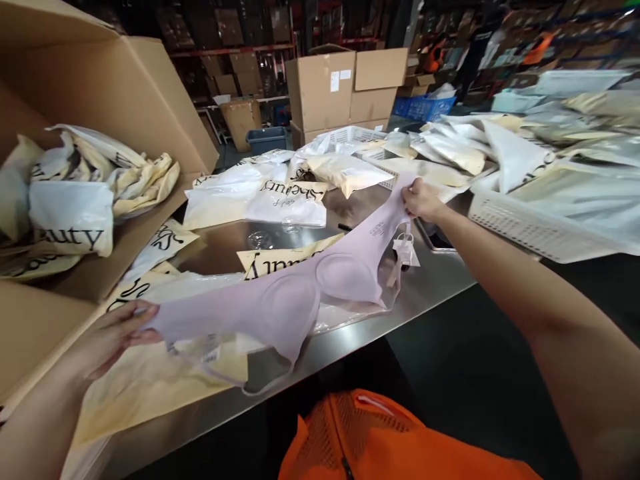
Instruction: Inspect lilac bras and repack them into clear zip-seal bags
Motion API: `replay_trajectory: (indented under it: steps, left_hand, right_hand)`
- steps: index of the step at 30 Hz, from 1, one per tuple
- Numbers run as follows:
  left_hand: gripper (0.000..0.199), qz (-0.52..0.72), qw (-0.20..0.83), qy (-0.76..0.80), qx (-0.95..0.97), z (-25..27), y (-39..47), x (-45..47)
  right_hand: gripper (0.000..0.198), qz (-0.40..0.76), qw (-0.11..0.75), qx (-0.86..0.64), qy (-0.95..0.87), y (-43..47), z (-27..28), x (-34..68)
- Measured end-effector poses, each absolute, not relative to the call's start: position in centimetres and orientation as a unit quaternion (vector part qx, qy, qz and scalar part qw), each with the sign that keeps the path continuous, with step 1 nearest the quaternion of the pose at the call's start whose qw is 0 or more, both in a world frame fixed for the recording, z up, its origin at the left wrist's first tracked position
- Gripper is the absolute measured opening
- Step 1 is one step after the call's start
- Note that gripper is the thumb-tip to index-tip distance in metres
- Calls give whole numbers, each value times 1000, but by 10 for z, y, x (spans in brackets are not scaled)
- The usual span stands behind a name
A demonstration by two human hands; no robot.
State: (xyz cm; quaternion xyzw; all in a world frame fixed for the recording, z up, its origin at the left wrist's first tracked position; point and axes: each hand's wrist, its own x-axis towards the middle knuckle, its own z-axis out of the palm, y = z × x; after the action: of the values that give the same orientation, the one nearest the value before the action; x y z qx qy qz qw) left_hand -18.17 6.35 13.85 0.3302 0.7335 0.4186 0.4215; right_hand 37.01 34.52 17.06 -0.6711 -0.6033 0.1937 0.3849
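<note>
A pale lilac bra (pixel 295 293) is stretched out above the steel table (pixel 430 280), held at both ends. My left hand (pixel 113 337) pinches its left end near the open box. My right hand (pixel 423 200) grips its right end, where a white hang tag (pixel 406 250) dangles. Under the garment lie cream and white printed plastic bags (pixel 150 380), one with black lettering (pixel 275 260).
A large open cardboard box (pixel 100 87) full of bagged items stands at the left. More bags (pixel 280 193) and a white basket (pixel 530 230) cover the far table. Stacked cartons (pixel 345 87) and shelving stand behind. An orange mesh vest (pixel 380 440) shows at the bottom.
</note>
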Motion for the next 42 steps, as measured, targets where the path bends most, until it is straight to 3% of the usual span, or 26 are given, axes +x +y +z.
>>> replay_trajectory:
  steps: [5, 7, 11, 13, 16, 19, 22, 26, 30, 32, 35, 38, 42]
  left_hand:
    - [34, 518, 461, 660, 288, 154, 82, -148]
    - [35, 544, 468, 638, 278, 165, 93, -130]
    - [32, 548, 474, 623, 294, 181, 116, -88]
    - [28, 542, 482, 618, 303, 184, 129, -66]
    - [22, 531, 506, 600, 319, 183, 149, -34]
    - [22, 474, 565, 565, 369, 175, 170, 0]
    - [35, 359, 605, 533, 471, 160, 185, 24]
    - [43, 324, 518, 557, 562, 138, 189, 24]
    - [37, 278, 283, 614, 682, 119, 181, 8]
    - [35, 235, 217, 613, 723, 107, 178, 7]
    - [40, 201, 228, 605, 736, 86, 180, 16]
    - [48, 179, 233, 622, 725, 73, 189, 27]
    - [37, 163, 232, 619, 733, 94, 179, 48]
  right_hand:
    - [28, 181, 359, -608, -685, 289, 176, 291]
    - [21, 253, 316, -503, -764, 245, 175, 252]
    - [47, 442, 236, -301, -811, 179, 182, 216]
    - [57, 465, 310, -277, -781, 173, 187, 228]
    - [63, 404, 474, -360, -694, 184, 180, 267]
    - [62, 398, 490, -421, -651, 192, 152, 302]
    - [57, 426, 468, -464, -620, 181, 115, 325]
    - [48, 485, 439, -536, -534, 142, 75, 336]
    - [45, 713, 351, -477, -374, 97, 52, 312]
    - [45, 786, 357, -430, -264, 83, 48, 289]
    - [35, 798, 426, -403, -141, 83, 47, 250]
    - [19, 791, 467, -373, -129, 102, 48, 218]
    - [15, 777, 473, -403, -102, 130, 49, 196]
